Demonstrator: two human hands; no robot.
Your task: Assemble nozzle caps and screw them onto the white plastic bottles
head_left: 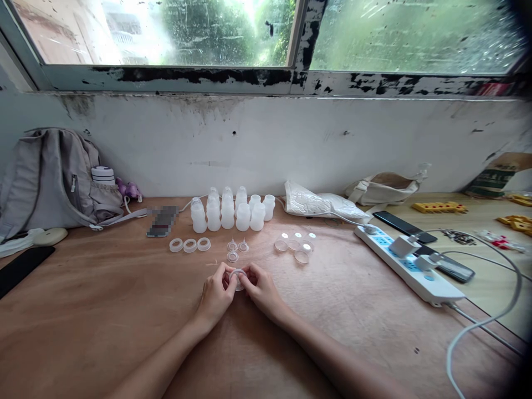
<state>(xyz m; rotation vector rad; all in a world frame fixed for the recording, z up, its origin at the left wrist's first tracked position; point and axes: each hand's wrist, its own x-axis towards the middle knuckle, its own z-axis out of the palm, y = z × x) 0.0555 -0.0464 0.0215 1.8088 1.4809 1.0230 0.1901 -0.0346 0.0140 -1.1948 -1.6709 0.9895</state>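
Observation:
My left hand [218, 289] and my right hand [260, 288] meet low over the wooden table, both pinching a small translucent ring [238, 272] between thumbs and fingers. Just beyond them lie three clear nipple-shaped pieces [233, 256]. To their left, three white rings [190, 245] sit in a row. Several clear round caps [301, 256] lie to the right. Behind stand several frosted white bottles [227, 213], some with pointed tops. What sits inside the held ring is too small to tell.
A grey backpack [54, 177] stands at the left, near a blurred phone-like object [162, 221]. At the right are a white power strip [407, 266] with plugs and cables, phones [405, 226], a silvery packet [320, 202] and yellow parts [439, 207].

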